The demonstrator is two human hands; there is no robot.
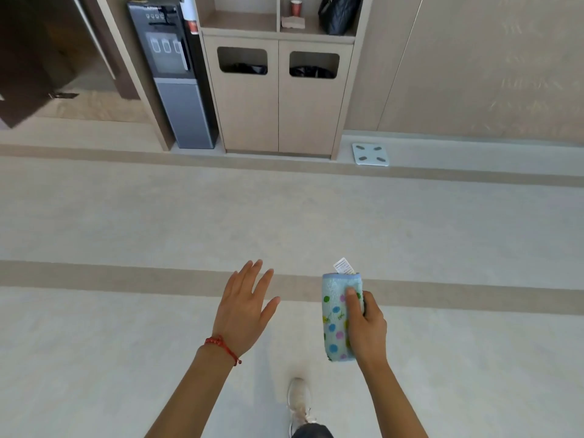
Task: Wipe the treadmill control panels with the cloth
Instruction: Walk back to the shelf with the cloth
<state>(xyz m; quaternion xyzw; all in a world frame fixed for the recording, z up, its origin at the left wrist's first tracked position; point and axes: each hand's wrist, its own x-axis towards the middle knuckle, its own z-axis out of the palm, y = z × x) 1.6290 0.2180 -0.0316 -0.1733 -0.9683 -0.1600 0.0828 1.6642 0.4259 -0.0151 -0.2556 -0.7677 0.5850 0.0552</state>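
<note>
Lower centre-right of frame: right hand [366, 324] wraps the folded cloth [335, 317], thumb across its face, label sticking out the top end. Left hand [245, 306], lower centre, spread wide, holds nothing. No treadmill in view. Cloth looks soft, light, floppy & non-fragile; prob. best gripped mid-fold w/ a flat face left free for wiping.

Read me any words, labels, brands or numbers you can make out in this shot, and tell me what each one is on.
None can be read.
White tag on the cloth that the right hand holds: printed lines, too small to read.
Water dispenser: marking along its top edge and button icons, too blurred to read.
Red cup on the shelf: pattern only, no legible text.
</note>
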